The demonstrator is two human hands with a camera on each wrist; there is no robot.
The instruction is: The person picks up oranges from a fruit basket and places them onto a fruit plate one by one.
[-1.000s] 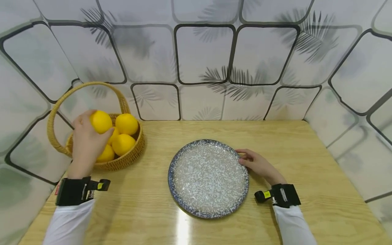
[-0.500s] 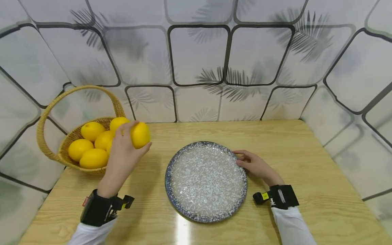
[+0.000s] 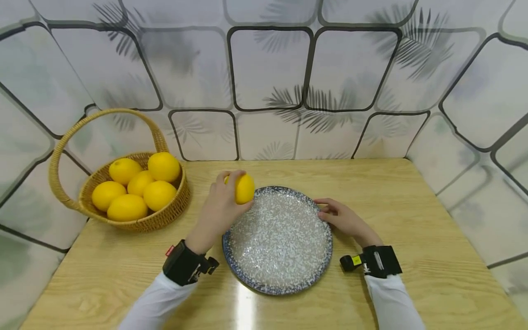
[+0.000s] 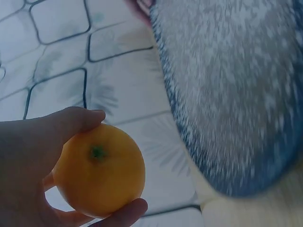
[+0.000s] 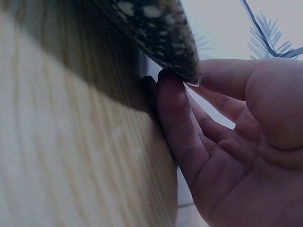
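My left hand [image 3: 218, 208] grips an orange [image 3: 245, 189] above the left rim of a large round plate [image 3: 280, 247]. In the left wrist view the orange [image 4: 102, 170] shows its green stem end, with thumb and fingers curled round it. The plate has a speckled grey middle and a dark blue rim, and nothing lies on it. At its right side my right hand [image 3: 348, 223] pinches the rim. Seen from the right wrist, the thumb lies at the edge of the plate [image 5: 161, 33] and fingers reach beneath it.
To the left stands a wicker basket [image 3: 184, 195] with a tall arched handle, holding several more yellow-orange fruits [image 3: 127, 207]. Patterned wall covering [image 3: 270, 73] rises behind and beside the wooden table [image 3: 412, 220].
My left hand has lifted the orange from over the basket and carried it right to the plate's left rim. The right hand has stayed at the plate's edge.
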